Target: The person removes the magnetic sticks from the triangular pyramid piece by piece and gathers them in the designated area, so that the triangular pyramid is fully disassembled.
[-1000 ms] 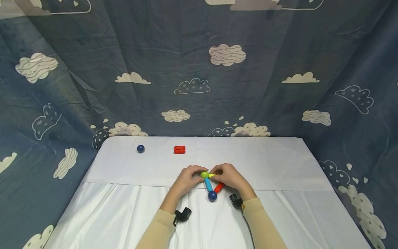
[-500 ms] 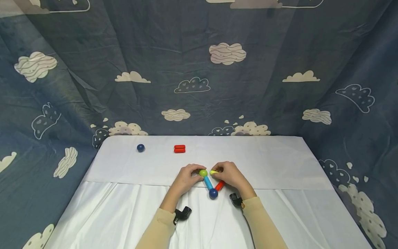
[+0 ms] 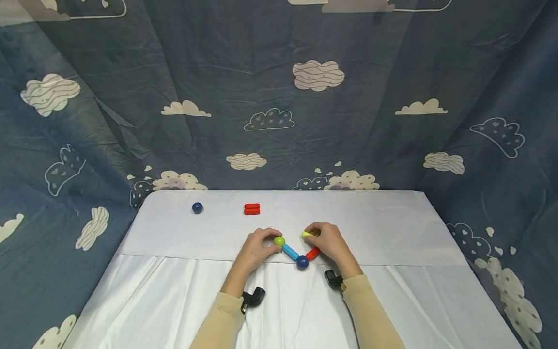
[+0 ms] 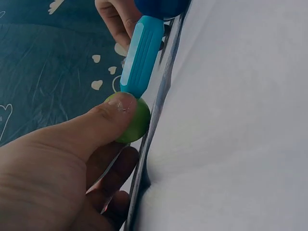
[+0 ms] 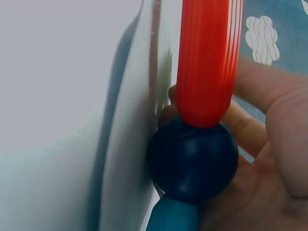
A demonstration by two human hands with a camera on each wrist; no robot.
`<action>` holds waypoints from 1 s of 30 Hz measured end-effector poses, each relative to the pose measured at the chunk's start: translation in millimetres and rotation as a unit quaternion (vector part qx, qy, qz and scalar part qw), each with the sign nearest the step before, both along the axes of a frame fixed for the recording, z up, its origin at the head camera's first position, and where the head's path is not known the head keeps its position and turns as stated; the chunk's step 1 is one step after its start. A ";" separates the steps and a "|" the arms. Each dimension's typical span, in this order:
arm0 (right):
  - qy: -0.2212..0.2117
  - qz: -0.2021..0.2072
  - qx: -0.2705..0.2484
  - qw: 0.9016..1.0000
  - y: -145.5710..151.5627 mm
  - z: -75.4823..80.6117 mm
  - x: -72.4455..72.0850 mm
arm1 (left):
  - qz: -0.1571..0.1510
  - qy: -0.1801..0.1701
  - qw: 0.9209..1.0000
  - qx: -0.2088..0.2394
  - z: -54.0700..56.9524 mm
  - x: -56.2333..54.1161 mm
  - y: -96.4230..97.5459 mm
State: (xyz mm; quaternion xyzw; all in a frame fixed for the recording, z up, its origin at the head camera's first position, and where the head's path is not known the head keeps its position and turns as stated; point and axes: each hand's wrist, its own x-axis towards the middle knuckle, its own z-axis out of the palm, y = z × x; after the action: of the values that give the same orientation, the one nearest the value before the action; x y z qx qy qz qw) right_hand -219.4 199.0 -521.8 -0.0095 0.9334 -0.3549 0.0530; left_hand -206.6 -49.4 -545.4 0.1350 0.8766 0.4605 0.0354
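My left hand (image 3: 256, 249) pinches a green ball (image 3: 279, 241) between thumb and fingers. From that ball a light blue rod (image 3: 290, 252) slants down to a dark blue ball (image 3: 302, 262), and a red rod (image 3: 312, 253) joins the same blue ball on its other side. A yellow rod (image 3: 307, 234) sticks out from the fingertips of my right hand (image 3: 330, 242), which pinches it. The red rod's upper end is hidden by that hand. In the right wrist view the red rod meets the dark blue ball (image 5: 193, 160) end-on.
Further back on the white-covered table (image 3: 370, 218) lie a loose dark blue ball (image 3: 197, 208) and two red rods (image 3: 252, 209) side by side. A dark cloth curtain (image 3: 270, 87) with cloud prints stands behind and at both sides. Each wrist wears a small black camera.
The green ball and yellow rod, touching a second ago, have parted. My left hand moved slightly left, my right hand up and right, so the joined rods spread into a wider V.
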 end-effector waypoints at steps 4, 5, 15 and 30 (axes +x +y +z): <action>0.009 -0.018 0.001 1.000 4.3 -1.4 -1.9 | -0.002 -0.001 1.000 -0.002 -1.2 -0.1 -2.1; 0.014 -0.022 0.002 1.000 5.5 -2.1 -2.4 | -0.003 -0.002 1.000 0.000 -1.3 0.0 -2.5; 0.037 -0.035 0.008 0.999 13.2 -6.8 -5.5 | -0.025 0.015 1.000 -0.012 -4.1 1.9 -7.3; 0.079 -0.019 0.004 0.997 10.3 17.1 11.0 | -0.026 -0.005 1.000 -0.017 -0.3 5.5 -4.8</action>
State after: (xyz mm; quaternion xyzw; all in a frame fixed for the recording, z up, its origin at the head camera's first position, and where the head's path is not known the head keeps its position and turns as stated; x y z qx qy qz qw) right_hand -208.4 209.4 -504.7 -0.0194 0.9359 -0.3506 -0.0281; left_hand -201.1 -54.1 -545.7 0.1546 0.8803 0.4451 0.0545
